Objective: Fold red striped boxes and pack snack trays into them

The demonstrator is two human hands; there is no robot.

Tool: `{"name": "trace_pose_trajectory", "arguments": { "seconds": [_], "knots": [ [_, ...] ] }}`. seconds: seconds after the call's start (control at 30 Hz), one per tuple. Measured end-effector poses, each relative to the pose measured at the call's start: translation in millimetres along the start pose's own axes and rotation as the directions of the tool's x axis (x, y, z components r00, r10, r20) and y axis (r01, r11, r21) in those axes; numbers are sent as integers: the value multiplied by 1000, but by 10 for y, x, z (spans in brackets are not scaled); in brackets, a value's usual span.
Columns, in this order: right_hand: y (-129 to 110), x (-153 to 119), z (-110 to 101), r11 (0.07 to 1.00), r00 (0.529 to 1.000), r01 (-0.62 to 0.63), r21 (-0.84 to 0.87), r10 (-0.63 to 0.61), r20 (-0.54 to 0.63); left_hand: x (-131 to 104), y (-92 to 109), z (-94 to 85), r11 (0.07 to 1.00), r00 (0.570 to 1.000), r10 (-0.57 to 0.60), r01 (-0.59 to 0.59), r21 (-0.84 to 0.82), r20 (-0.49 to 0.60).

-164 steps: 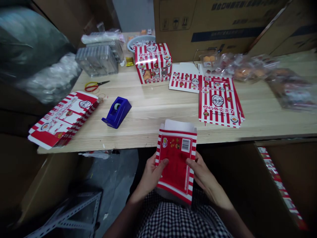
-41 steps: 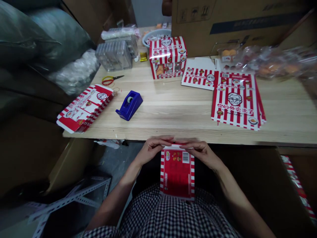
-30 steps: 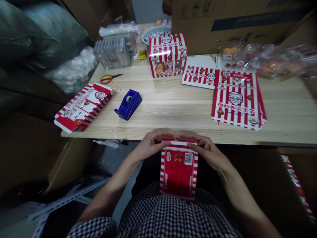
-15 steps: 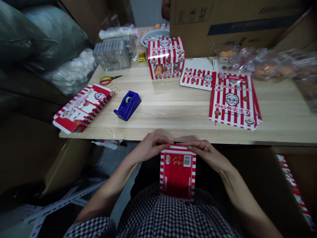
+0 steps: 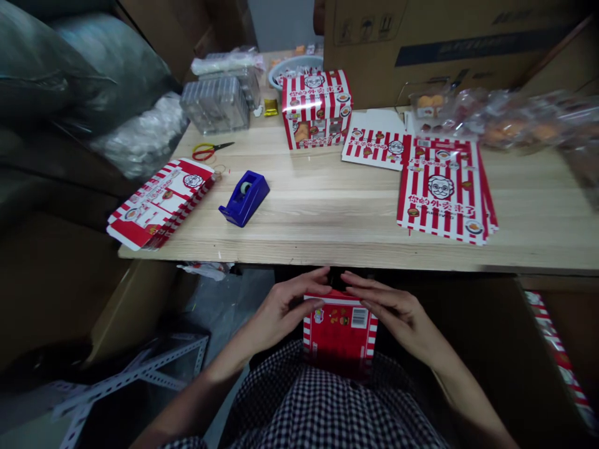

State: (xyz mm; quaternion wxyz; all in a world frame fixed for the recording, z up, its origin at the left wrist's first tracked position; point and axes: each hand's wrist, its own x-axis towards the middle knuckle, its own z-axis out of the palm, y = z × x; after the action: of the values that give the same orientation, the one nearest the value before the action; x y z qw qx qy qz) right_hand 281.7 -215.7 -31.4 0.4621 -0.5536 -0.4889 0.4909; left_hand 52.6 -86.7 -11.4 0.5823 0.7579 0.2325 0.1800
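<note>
A red-and-white striped carton [image 5: 340, 343] leans against the checked shirt below the table's edge, its barcode near the top right. My left hand [image 5: 292, 305] is at its upper left corner, thumb across the front face and fingers stretched over the top edge. At the upper right corner my right hand [image 5: 395, 308] lightly grips the same edge, fingertips pointing inward. Both hands keep the carton between thumb and fingers. The carton's lower end and back are hidden.
On the wooden table [image 5: 318, 218] stand a blue tape dispenser [image 5: 246, 198], scissors [image 5: 210, 149] and a filled striped box [image 5: 317, 109]. Flat cartons lie left [image 5: 161, 202] and right [image 5: 440, 190]. Bagged food [image 5: 510, 128] sits at the back right.
The carton has sunk slightly towards the lap. My fingers have loosened from the pinched top edge and spread, with both hands a little lower.
</note>
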Motion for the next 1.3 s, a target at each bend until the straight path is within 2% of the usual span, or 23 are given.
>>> {"name": "trace_pose_trajectory", "arguments": {
  "seconds": [0.07, 0.13, 0.23, 0.43, 0.5, 0.63, 0.73, 0.83, 0.97, 1.03, 1.13, 1.2, 1.3],
  "knots": [
    [-90, -18, 81, 996, 993, -19, 82, 28, -116, -48, 7, 50, 999, 994, 21, -24, -25, -105],
    [-178, -25, 160, 970, 974, -86, 227, 130, -188, -90, 52, 72, 997, 986, 77, -76, 18, -145],
    [-247, -37, 251, 889, 942, -211, 406, 295, -158, -141, 123, 76, 988, 986, 131, -122, 92, -104],
    [-157, -70, 270, 798, 887, -286, 531, 430, -168, -166, 58, 119, 986, 990, 129, -122, 116, -64],
    [-153, -60, 218, 727, 864, -320, 607, 487, -127, -156, 38, 133, 983, 990, 136, -129, 133, -48],
    [-207, -20, 93, 543, 841, -403, 737, 537, 64, -137, 56, 128, 970, 980, 197, -189, 153, -37],
    [-189, -43, 46, 507, 846, -431, 746, 514, 139, -137, 77, 112, 967, 976, 215, -208, 147, -30],
    [-88, -146, 46, 554, 874, -417, 721, 462, 151, -142, 90, 106, 974, 981, 193, -188, 127, -26],
    [-5, -276, 44, 680, 907, -354, 642, 418, 57, -130, 111, 114, 989, 989, 146, -146, 35, -11],
    [-47, -271, 21, 800, 930, -307, 516, 368, -16, -107, 121, 120, 995, 994, 102, -102, 10, -32],
    [-181, -180, -12, 975, 985, -124, 184, 143, -95, -33, 107, 104, 998, 996, 36, -39, -41, -76],
    [-249, -104, -6, 999, 999, -1, 36, 3, -47, 40, 56, 61, 993, 998, -2, -4, -114, -59],
    [-222, -2, 42, 997, 998, 61, -44, -62, -20, 158, -106, -32, 970, 996, -83, 75, -230, -24]
  ]
}}
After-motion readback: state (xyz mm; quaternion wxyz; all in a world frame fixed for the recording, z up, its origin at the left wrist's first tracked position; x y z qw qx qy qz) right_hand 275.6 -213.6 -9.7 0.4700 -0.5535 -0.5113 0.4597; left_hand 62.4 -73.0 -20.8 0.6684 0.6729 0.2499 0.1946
